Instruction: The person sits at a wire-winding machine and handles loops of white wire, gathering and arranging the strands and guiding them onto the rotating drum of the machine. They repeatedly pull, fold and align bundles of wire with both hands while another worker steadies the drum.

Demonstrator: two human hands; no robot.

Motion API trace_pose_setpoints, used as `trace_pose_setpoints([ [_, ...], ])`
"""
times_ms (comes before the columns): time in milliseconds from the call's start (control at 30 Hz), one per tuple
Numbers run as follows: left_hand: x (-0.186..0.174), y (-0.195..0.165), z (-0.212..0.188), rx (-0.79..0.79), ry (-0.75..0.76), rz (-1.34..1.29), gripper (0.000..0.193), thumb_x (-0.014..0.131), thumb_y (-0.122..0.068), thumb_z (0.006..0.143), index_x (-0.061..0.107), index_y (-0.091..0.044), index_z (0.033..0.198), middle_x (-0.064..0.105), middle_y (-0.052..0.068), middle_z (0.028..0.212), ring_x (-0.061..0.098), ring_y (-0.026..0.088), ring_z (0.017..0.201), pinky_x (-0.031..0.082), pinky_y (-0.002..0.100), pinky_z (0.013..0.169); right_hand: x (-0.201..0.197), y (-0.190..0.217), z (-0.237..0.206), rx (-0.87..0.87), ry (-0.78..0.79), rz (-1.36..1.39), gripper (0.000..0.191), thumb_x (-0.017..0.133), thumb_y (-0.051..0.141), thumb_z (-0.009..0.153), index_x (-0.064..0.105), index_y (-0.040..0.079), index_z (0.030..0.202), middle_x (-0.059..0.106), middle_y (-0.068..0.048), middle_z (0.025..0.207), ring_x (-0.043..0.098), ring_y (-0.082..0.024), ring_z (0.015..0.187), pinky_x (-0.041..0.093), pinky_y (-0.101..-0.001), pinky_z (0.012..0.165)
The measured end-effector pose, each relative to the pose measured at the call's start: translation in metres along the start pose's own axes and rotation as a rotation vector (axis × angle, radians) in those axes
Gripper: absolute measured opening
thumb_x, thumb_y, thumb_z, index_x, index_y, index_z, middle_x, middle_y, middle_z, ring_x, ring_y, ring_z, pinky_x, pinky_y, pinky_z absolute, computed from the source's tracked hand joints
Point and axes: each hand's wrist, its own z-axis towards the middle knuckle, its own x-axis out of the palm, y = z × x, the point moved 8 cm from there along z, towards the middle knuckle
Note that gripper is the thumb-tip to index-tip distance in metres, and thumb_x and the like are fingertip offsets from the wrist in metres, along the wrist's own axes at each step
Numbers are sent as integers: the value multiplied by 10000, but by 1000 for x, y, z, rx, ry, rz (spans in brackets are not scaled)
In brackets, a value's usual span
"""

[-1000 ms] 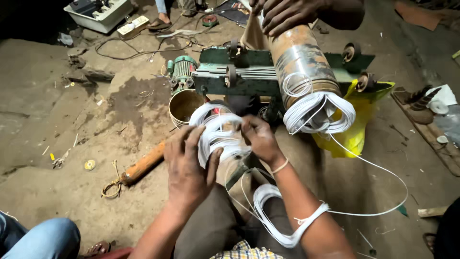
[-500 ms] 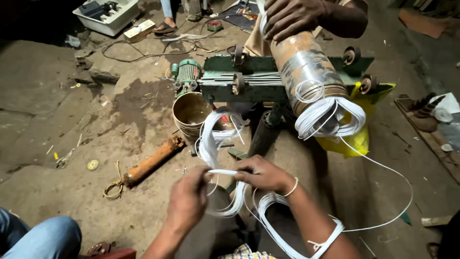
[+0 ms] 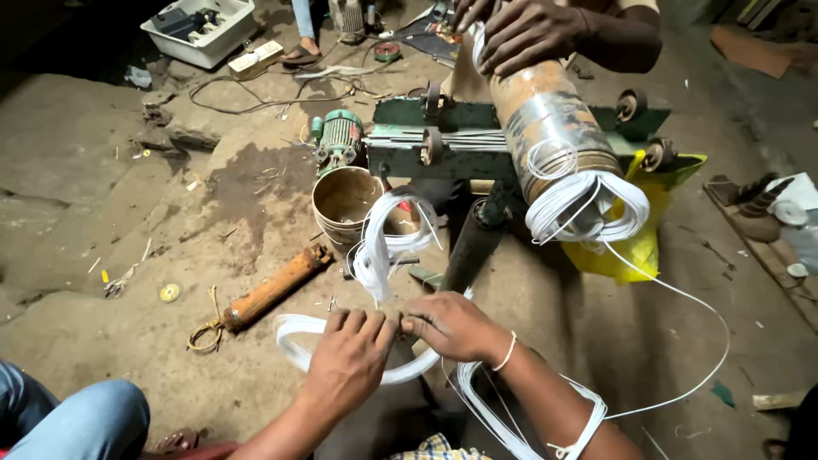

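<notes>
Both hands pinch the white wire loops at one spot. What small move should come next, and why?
Probably fold the upper loop down onto the lower loop, since the left hand and right hand already pinch where they cross.

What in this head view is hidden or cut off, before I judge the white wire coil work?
- Head view: where left hand and right hand pinch the white wire coil; the fingers cover it, so each grip is unclear.
- Other person's hands on the metal cylinder: cut off by the top edge.
- Cylinder's lower end: hidden behind wire loops.
- Bucket contents: too dim.
</notes>
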Motion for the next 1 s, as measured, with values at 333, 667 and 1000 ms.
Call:
trace_pose_setpoints([
  [333, -3, 19, 0, -64, 119, -164, 218, 582, -135, 807, 629, -90, 1014, 661, 80, 885, 630, 293, 859, 445, 444, 780, -9, 0, -3, -27, -16, 30, 238, 626, 270, 966, 699, 54, 896, 674, -159, 823, 639, -384, 787, 490, -454, 682],
  [667, 1, 81, -37, -474, 358, -674, 238, 536, -295, 980, 662, -97, 1012, 702, 131, 841, 671, 321, 844, 518, 432, 758, -10, -79, -28, 57, 24, 458, 271, 638, 240, 1000, 658, 7, 864, 628, -28, 738, 568, -105, 699, 494, -300, 649],
  [1000, 3, 66, -28, -618, 382, -800, 138, 539, -145, 935, 613, -83, 1033, 697, 127, 781, 696, 284, 758, 542, 385, 725, 15, -70, -29, 383, 235, 539, 276, 579, 310, 999, 703, 71, 1058, 603, 18, 747, 562, -88, 697, 507, -284, 634],
])
